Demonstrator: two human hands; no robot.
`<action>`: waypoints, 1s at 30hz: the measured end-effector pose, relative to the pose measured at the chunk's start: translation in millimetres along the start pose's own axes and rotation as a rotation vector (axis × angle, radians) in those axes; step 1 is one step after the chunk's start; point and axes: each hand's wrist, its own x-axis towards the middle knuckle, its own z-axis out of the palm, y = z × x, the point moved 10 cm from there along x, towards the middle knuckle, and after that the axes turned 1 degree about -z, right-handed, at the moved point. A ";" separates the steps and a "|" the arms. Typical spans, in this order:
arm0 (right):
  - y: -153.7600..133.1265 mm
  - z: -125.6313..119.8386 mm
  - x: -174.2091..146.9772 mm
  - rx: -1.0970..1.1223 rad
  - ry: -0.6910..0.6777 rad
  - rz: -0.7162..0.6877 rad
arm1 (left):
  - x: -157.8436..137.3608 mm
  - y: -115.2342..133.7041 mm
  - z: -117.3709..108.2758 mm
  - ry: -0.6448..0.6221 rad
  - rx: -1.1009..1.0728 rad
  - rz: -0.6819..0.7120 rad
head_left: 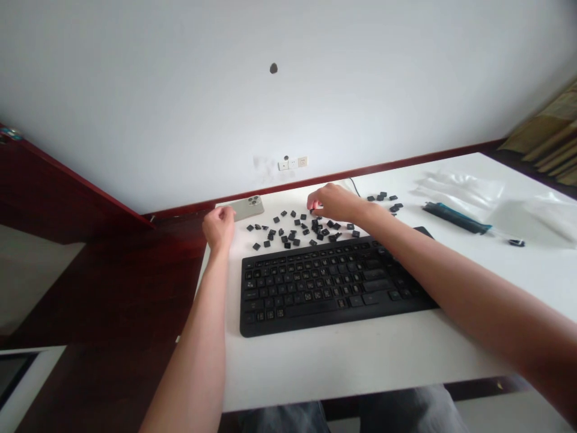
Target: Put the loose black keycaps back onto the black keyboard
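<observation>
A black keyboard [311,282] lies in front of me, with many of its key positions bare of caps. Behind it, loose black keycaps [296,242] are scattered in a loose patch. My right hand [336,202] reaches over the keyboard to the far side of this patch. Its fingers are pinched downward, and a dark keycap [312,211] shows at their tips. At the table's left edge my left hand [219,227] is curled closed, beside the near end of a phone [247,208] lying camera side up. Whatever its fingers may hold is hidden.
On the right of the white table [369,355] lie a black and blue pouch-like item [455,218] and crumpled clear plastic bags [469,189]. More keycaps [382,196] sit beyond my right forearm. A thin cable [355,187] runs at the back, near the wall sockets [293,163].
</observation>
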 end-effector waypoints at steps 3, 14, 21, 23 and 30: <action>0.5 0.0 -0.7 0.002 -0.016 -0.013 | -0.6 1.5 1.2 -0.012 0.003 0.013; -27.3 -16.6 13.7 0.133 0.119 -0.028 | 1.5 -3.4 4.1 -0.016 -0.030 0.006; -36.1 7.1 38.9 0.146 -0.012 -0.013 | 1.6 -5.1 4.2 -0.012 -0.048 -0.015; -37.5 3.4 35.2 0.140 0.004 -0.005 | 1.6 -5.1 4.5 -0.013 -0.053 -0.016; -16.0 -26.6 -39.6 0.507 0.107 0.054 | 1.8 -6.2 5.8 -0.023 -0.029 -0.031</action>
